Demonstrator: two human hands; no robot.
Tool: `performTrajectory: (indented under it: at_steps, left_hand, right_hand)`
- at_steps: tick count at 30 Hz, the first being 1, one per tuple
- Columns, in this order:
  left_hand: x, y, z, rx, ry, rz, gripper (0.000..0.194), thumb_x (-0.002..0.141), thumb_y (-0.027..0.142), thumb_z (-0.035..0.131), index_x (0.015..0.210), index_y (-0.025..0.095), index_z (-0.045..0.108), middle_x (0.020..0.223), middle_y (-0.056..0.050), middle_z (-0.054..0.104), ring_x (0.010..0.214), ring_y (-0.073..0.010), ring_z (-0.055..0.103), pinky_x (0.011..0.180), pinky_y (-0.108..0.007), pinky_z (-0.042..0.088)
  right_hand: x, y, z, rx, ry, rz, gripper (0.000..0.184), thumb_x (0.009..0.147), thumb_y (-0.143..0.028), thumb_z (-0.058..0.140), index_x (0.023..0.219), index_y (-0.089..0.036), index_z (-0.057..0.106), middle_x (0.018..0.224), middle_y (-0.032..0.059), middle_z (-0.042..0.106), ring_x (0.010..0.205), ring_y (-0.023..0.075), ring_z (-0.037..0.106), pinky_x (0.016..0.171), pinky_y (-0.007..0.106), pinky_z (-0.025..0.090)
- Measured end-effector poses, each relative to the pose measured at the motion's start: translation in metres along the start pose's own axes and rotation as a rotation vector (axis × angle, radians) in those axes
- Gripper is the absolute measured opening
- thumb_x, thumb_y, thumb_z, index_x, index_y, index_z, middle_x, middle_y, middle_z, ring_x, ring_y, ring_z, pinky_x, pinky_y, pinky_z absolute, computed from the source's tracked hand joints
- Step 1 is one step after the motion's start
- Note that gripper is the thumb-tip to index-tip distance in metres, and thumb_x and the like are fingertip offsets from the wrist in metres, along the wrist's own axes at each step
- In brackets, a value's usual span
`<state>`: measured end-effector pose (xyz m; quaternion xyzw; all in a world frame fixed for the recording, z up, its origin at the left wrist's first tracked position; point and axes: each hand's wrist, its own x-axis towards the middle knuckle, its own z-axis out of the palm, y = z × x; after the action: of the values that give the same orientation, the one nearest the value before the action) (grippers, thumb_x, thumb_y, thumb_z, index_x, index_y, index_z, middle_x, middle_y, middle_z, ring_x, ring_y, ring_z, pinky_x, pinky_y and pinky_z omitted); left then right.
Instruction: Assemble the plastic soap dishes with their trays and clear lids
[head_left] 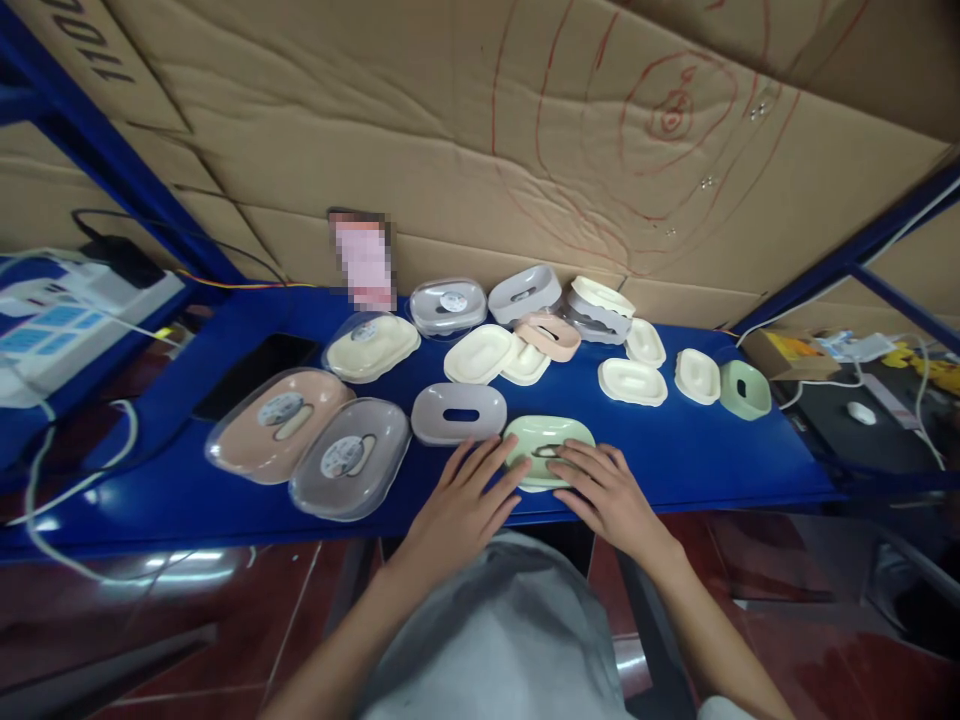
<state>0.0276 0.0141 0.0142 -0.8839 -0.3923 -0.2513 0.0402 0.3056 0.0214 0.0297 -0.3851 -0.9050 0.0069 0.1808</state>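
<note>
A pale green oval soap dish with a slot in its middle is at the table's front edge, a cream piece showing beneath it. My left hand holds its left end, fingers slightly spread. Across the right end lie the fingers of my right hand, its thumb at the front side. Just left is a grey slotted soap dish. Further left sit a grey dish under a clear lid and a pink dish under a clear lid.
Several cream trays and dishes fill the back of the blue table. A small green dish stands at right. A black phone-like slab and white cables lie left. Cardboard walls the back.
</note>
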Motion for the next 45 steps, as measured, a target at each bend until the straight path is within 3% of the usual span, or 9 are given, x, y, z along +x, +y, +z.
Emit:
performTrajectory:
  at_steps: [5, 9, 13, 17, 20, 27, 38, 41, 45]
  left_hand:
    - [-0.012, 0.006, -0.015, 0.044, 0.149, -0.068, 0.043, 0.102, 0.024, 0.064, 0.146, 0.028, 0.062, 0.156, -0.012, 0.06, 0.144, -0.0293, 0.057, 0.128, -0.056, 0.033]
    - [-0.049, -0.001, -0.035, 0.219, 0.422, -0.366, 0.068, 0.089, 0.021, 0.081, 0.152, 0.034, 0.057, 0.154, -0.012, 0.059, 0.137, -0.0351, 0.06, 0.124, -0.062, 0.035]
    - [-0.072, -0.023, -0.039, 0.338, 0.332, -0.544, 0.066, 0.089, 0.028, 0.083, 0.15, 0.03, 0.06, 0.155, -0.017, 0.058, 0.135, -0.0417, 0.061, 0.116, -0.066, 0.04]
    - [-0.06, -0.031, -0.033, 0.309, 0.22, -0.494, 0.057, 0.095, 0.029, 0.077, 0.149, 0.026, 0.06, 0.159, -0.02, 0.055, 0.142, -0.0428, 0.057, 0.122, -0.068, 0.032]
    - [-0.04, -0.018, -0.028, 0.206, 0.246, -0.425, 0.052, 0.098, 0.026, 0.073, 0.148, 0.025, 0.06, 0.16, -0.02, 0.054, 0.147, -0.0407, 0.052, 0.126, -0.067, 0.026]
    - [0.001, 0.018, 0.002, -0.028, 0.049, -0.038, 0.05, 0.106, 0.031, 0.058, 0.156, 0.026, 0.052, 0.164, -0.014, 0.051, 0.145, -0.0307, 0.054, 0.121, -0.048, 0.043]
    - [0.009, 0.016, 0.018, -0.088, -0.085, -0.013, 0.032, 0.108, 0.027, 0.055, 0.139, 0.022, 0.06, 0.159, -0.012, 0.055, 0.131, -0.0296, 0.062, 0.103, -0.044, 0.055]
    - [0.01, 0.017, 0.015, -0.129, -0.111, -0.012, 0.027, 0.106, 0.028, 0.059, 0.131, 0.022, 0.063, 0.149, -0.011, 0.062, 0.123, -0.0307, 0.064, 0.1, -0.046, 0.055]
    - [0.009, 0.015, 0.007, -0.278, -0.11, -0.05, 0.029, 0.098, 0.036, 0.073, 0.122, 0.022, 0.065, 0.145, -0.012, 0.061, 0.125, -0.0317, 0.06, 0.104, -0.049, 0.053]
  right_hand:
    - [-0.004, 0.013, 0.0, 0.042, 0.051, 0.021, 0.037, 0.108, -0.029, 0.06, 0.145, -0.026, 0.061, 0.143, 0.0097, 0.07, 0.145, 0.0273, 0.056, 0.123, 0.055, 0.041]
    - [-0.008, 0.018, -0.003, -0.047, 0.062, 0.085, 0.04, 0.107, -0.035, 0.063, 0.146, -0.027, 0.06, 0.141, 0.0115, 0.071, 0.138, 0.03, 0.061, 0.114, 0.052, 0.046]
    - [-0.01, 0.017, -0.005, -0.122, 0.036, 0.133, 0.038, 0.107, -0.036, 0.064, 0.144, -0.028, 0.062, 0.145, 0.0125, 0.068, 0.14, 0.0319, 0.06, 0.115, 0.055, 0.041]
    - [-0.015, 0.029, -0.005, -0.037, 0.065, 0.167, 0.036, 0.103, -0.041, 0.069, 0.138, -0.034, 0.068, 0.158, 0.0089, 0.057, 0.157, 0.0372, 0.04, 0.126, 0.068, 0.03]
    - [-0.02, 0.043, -0.006, 0.159, 0.061, 0.17, 0.039, 0.103, -0.041, 0.069, 0.141, -0.035, 0.067, 0.164, 0.0074, 0.05, 0.162, 0.0357, 0.032, 0.125, 0.064, 0.04]
    - [-0.024, 0.062, -0.018, 0.237, 0.037, 0.182, 0.043, 0.103, -0.035, 0.07, 0.145, -0.038, 0.065, 0.17, 0.0048, 0.044, 0.162, 0.0339, 0.032, 0.126, 0.063, 0.042]
    - [-0.023, 0.023, -0.026, 0.121, -0.138, 0.049, 0.049, 0.109, -0.029, 0.057, 0.157, -0.033, 0.052, 0.161, 0.0093, 0.056, 0.158, 0.0319, 0.042, 0.127, 0.068, 0.035]
    - [0.005, 0.018, -0.044, 0.133, -0.108, 0.031, 0.042, 0.109, -0.03, 0.058, 0.151, -0.032, 0.058, 0.147, 0.0081, 0.069, 0.145, 0.029, 0.058, 0.126, 0.065, 0.036]
    - [0.109, 0.008, -0.038, 0.183, 0.017, -0.155, 0.036, 0.112, -0.022, 0.049, 0.144, -0.025, 0.063, 0.142, 0.0075, 0.072, 0.138, 0.0216, 0.062, 0.123, 0.048, 0.042]
